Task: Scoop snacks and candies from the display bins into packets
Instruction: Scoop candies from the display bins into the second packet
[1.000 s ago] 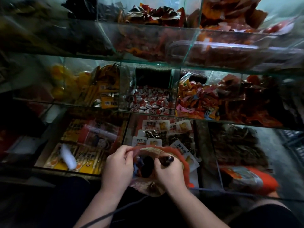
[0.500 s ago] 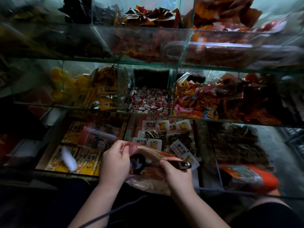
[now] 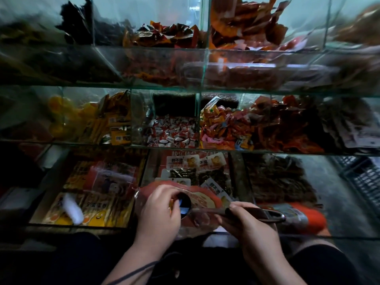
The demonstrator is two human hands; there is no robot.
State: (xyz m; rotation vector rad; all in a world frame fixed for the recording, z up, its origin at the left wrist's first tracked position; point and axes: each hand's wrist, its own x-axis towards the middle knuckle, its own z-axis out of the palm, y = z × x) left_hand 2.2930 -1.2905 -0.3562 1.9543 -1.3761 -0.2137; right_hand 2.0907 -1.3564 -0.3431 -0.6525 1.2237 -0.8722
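The packet (image 3: 203, 202) sat above the front of the lowest glass bin (image 3: 238, 177), its mouth pinched by the left hand (image 3: 158, 212). The right hand's (image 3: 246, 225) fingers curled round the scoop (image 3: 257, 212). Candies (image 3: 172, 133) filled the dim tiers behind. The scoop had drawn rightward since.

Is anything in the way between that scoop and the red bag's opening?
Nothing visible is. The left hand pinches the bag mouth open, and the scoop, gripped by the right hand, has its bowl right at the opening.
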